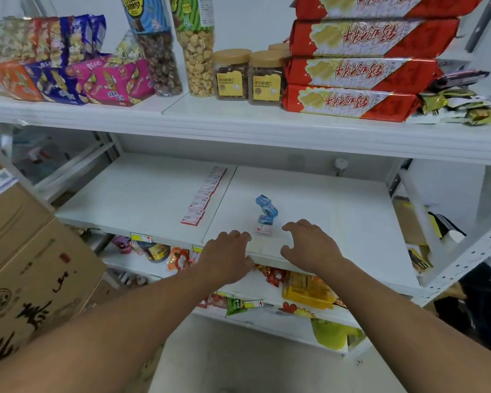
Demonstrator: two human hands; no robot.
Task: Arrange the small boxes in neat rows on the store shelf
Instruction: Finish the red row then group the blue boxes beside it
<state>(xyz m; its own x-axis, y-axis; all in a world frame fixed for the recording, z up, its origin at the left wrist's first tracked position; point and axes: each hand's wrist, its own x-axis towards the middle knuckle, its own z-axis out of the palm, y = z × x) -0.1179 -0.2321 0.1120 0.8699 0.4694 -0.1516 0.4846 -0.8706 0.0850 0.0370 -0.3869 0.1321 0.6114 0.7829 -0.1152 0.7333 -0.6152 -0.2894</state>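
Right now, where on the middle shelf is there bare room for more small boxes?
Bare shelf lies left of the red-and-white box row, between that row and the blue boxes, and right of them to the upright. Crowded only at the front edge, where left hand and right hand flank the blue boxes.

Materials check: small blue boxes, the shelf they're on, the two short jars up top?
Small blue boxes: likely glossy printed cardboard, with crisp folded edges. Shelf: looks like white painted metal, thin and matte. Jars: clear plastic probably, contents visible, tan matte lids.

Both hands — left [228, 258], right [309, 245] — outstretched, seemingly empty, fingers loosely curled.
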